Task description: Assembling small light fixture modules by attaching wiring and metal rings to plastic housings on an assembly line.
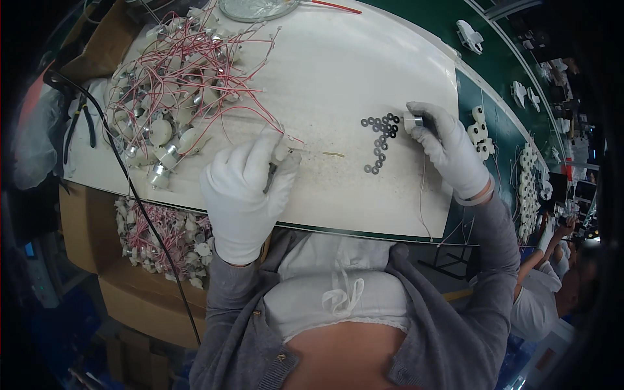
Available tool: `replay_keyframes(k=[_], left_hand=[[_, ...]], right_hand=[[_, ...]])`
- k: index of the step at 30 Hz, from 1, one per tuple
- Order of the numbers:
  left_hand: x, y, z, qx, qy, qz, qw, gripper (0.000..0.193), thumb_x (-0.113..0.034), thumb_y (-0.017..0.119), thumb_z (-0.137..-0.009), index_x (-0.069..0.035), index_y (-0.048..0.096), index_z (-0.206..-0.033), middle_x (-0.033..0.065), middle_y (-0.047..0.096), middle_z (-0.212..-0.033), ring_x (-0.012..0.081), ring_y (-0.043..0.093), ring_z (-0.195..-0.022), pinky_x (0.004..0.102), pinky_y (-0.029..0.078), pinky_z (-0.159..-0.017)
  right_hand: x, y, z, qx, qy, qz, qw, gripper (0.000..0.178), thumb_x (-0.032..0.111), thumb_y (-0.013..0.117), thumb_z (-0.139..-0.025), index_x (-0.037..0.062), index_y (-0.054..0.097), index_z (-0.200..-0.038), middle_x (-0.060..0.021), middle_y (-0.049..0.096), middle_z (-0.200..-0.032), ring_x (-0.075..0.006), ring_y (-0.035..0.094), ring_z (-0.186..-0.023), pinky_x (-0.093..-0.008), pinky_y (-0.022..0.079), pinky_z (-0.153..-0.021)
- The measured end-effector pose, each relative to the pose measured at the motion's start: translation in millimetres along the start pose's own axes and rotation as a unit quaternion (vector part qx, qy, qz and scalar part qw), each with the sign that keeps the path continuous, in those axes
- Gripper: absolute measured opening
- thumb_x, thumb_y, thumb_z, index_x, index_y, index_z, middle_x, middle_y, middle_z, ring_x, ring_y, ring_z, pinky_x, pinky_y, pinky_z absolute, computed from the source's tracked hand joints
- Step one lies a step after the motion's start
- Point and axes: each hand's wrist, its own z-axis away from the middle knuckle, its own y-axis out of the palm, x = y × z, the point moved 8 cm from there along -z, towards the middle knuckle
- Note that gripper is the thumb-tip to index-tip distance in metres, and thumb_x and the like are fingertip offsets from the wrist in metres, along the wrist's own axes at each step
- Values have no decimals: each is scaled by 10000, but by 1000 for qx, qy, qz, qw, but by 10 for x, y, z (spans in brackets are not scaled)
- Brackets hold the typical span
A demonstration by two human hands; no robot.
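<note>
My left hand (242, 179), in a white glove, is closed on a small wired motor (281, 154). A cream-coloured end shows between its fingertips, and the rest is hidden by the glove. To the right, my gloved right hand (447, 148) pinches another small motor (411, 121), silver with a whitish cap, just above the worktop. A thin wire (423, 195) trails from below that hand toward the near table edge. Beside the right fingertips, several small black rings (383, 130) lie flat on the table in a loose, bent cluster.
A tangled heap of motors with red and white wires (188, 71) covers the table's left. Below stands a cardboard box (140, 292) holding more wired parts. Pliers (79, 127) lie at far left, near a black cable (117, 149). Capped motors (480, 133) stand at right. A co-worker's arm (530, 263) shows beyond.
</note>
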Motion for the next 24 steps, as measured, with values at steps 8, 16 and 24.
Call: replay_keyframes(k=[8,16,24], left_hand=[[55,13,55,23,-27,17,999,392,-190,831,-855,-97,695,-1211,20,656,-924,266,586,-788,422,466,-700],[29,4,27,2,-12,12,1000,395,-210,857,-829,-98,701,-1175,-1,658,-858,262,595,-753,414,465,-647],[72,22,41,27,-30,1,999,345,-219,840,-874,-86,712,-1166,9,681,-868,263,592,-747,422,469,-702]], right_hand=[[338,2,-109,14,-122,135,983,431,-50,665,-852,56,660,-1270,-145,709,-977,-326,722,-887,-405,582,-794],[645,-10,-39,51,-173,306,935,368,62,744,-816,109,676,-1174,-105,689,-911,-329,692,-786,-427,556,-683],[511,60,743,152,-118,436,879,319,107,644,-876,128,665,-1194,-14,573,-804,-200,569,-710,-353,427,-702]])
